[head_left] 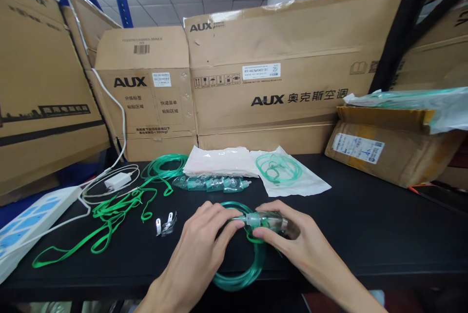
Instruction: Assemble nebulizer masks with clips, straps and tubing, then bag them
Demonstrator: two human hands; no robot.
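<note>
Left hand and right hand pinch the mask, fingers clamped; looped tubing underneath could snag and kink

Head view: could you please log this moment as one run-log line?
left hand: pinches clear plastic piece | right hand: grips same piece | green tubing coil: under hands on black table | metal clips: apart, left
</note>
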